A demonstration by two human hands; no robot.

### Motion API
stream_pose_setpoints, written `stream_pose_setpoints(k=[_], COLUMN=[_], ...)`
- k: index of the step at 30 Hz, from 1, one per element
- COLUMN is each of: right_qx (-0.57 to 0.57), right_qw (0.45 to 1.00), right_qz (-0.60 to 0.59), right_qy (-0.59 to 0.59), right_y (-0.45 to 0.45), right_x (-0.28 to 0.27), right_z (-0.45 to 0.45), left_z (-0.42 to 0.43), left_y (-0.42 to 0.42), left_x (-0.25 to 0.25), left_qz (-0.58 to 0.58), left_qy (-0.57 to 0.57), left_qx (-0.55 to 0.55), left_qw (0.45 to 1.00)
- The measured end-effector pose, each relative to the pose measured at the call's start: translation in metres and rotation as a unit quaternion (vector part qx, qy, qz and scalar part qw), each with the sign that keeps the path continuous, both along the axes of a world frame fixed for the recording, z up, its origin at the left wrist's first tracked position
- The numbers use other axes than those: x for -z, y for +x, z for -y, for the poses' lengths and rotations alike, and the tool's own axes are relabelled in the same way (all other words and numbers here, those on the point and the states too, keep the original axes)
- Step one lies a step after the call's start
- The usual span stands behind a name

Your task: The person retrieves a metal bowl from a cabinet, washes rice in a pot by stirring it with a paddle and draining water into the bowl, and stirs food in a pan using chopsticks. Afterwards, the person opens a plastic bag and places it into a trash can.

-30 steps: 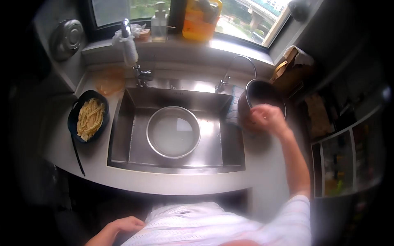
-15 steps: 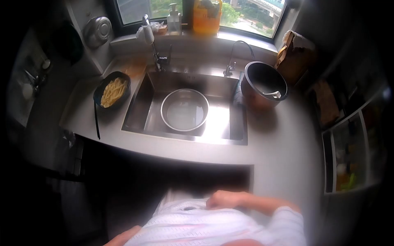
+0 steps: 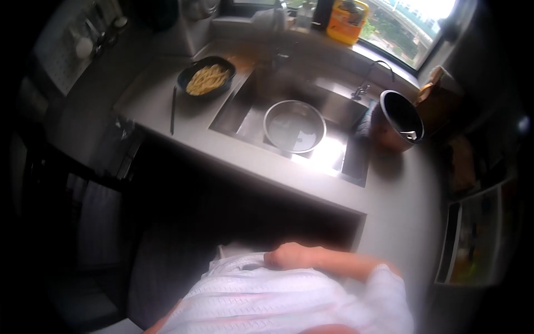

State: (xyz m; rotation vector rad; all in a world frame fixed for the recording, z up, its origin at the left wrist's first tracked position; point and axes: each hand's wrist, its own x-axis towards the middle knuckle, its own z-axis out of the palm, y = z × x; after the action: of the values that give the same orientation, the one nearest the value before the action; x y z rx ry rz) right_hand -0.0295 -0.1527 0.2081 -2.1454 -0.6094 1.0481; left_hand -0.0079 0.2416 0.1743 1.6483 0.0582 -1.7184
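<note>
My right hand [image 3: 286, 256] is closed at the front of the white knit top [image 3: 278, 300] I wear, with its fingers curled into the bunched fabric near the hem. Of my left arm [image 3: 166, 320] only a sliver of skin shows at the lower edge. The left hand itself is out of view. Both arms are on my side of the counter, apart from everything on it. A round metal basin [image 3: 295, 127] holding cloudy liquid sits in the steel sink [image 3: 233, 114].
On the counter [image 3: 150, 100], left of the sink, stand a dark bowl [image 3: 186, 83] of pale strips and a thin dark stick [image 3: 173, 111]. A deep pot [image 3: 384, 131] with a white utensil stands right, beside a small faucet [image 3: 361, 92]. A yellow jug [image 3: 347, 21] is on the windowsill.
My view has turned to the left and tilted, so the sink and counter appear further right and slanted. My right hand stays closed at the top. Less of my left arm shows.
</note>
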Motion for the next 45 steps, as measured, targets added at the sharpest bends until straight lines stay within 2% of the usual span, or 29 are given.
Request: stream_pose_setpoints(k=[5,9,12,13,16,20,21,24,29,30,32,33,34,35,36,38,39,40,42,43,45], right_qx=[-0.07,-0.086,-0.144,-0.125,-0.132,-0.082,-0.085,-0.038,0.018,-0.017,0.02,0.067,0.111,0.235,0.285,0.373,0.343,0.355,0.299,0.288,0.264], right_qw=[0.996,0.995,0.986,0.984,0.981,0.986,0.991,0.994,0.988,0.987,0.977,0.989,0.987,0.965,0.956,0.919,0.911,0.899,0.882,0.881,0.885], right_qz=[0.039,0.027,0.031,0.044,0.049,0.043,0.025,0.017,-0.099,-0.144,-0.202,-0.092,0.02,-0.039,0.017,0.129,0.211,0.243,0.26,0.257,0.248], right_qy=[-0.027,0.036,0.073,0.119,0.131,0.137,0.101,0.098,0.119,0.071,0.059,0.089,0.118,0.111,0.063,0.003,-0.088,-0.086,-0.257,-0.275,-0.293], right_y=[0.022,0.043,0.061,0.063,0.073,0.071,0.07,0.059,0.088,0.1,0.154,0.179,0.206,0.24,0.279,0.355,0.391,0.428,0.48,0.495,0.517], right_x=[-0.006,0.001,0.011,0.018,0.028,0.034,0.026,0.023,0.012,0.022,0.001,0.009,0.021,0.031,0.042,0.055,0.051,0.071,0.072,0.076,0.095], right_z=[-0.057,-0.114,-0.164,-0.179,-0.221,-0.246,-0.248,-0.247,-0.25,-0.247,-0.248,-0.241,-0.233,-0.228,-0.218,-0.207,-0.208,-0.2,-0.205,-0.207,-0.208], left_z=[-0.057,-0.124,-0.177,-0.195,-0.239,-0.278,-0.283,-0.287,-0.281,-0.277,-0.256,-0.245,-0.258,-0.272,-0.267,-0.261,-0.251,-0.24,-0.223,-0.216,-0.214], left_y=[-0.022,-0.037,-0.042,-0.044,-0.047,-0.047,-0.044,-0.027,0.016,0.032,0.073,0.089,0.092,0.096,0.121,0.163,0.182,0.199,0.229,0.245,0.279], left_x=[-0.001,0.001,0.004,0.005,0.01,0.016,0.018,0.024,0.028,0.022,-0.008,-0.02,0.015,0.049,0.043,0.047,0.042,0.037,0.033,0.033,0.037], left_qz=[0.016,0.031,0.043,0.045,0.061,0.089,0.098,0.13,0.143,0.116,0.037,-0.015,0.104,0.221,0.23,0.464,0.474,0.483,0.46,0.45,0.504], left_qy=[0.0,0.005,0.009,0.009,0.01,-0.002,-0.008,-0.032,-0.047,-0.026,0.039,0.081,0.025,-0.031,-0.022,0.018,0.02,0.021,0.001,-0.011,0.004], left_qx=[-0.067,-0.122,-0.156,-0.168,-0.193,-0.212,-0.214,-0.205,-0.172,-0.168,-0.174,-0.186,-0.177,-0.164,-0.211,-0.128,-0.15,-0.169,-0.208,-0.229,-0.255], left_qw=[0.998,0.992,0.987,0.985,0.979,0.973,0.972,0.97,0.973,0.979,0.983,0.979,0.979,0.961,0.95,0.876,0.867,0.859,0.863,0.863,0.825])
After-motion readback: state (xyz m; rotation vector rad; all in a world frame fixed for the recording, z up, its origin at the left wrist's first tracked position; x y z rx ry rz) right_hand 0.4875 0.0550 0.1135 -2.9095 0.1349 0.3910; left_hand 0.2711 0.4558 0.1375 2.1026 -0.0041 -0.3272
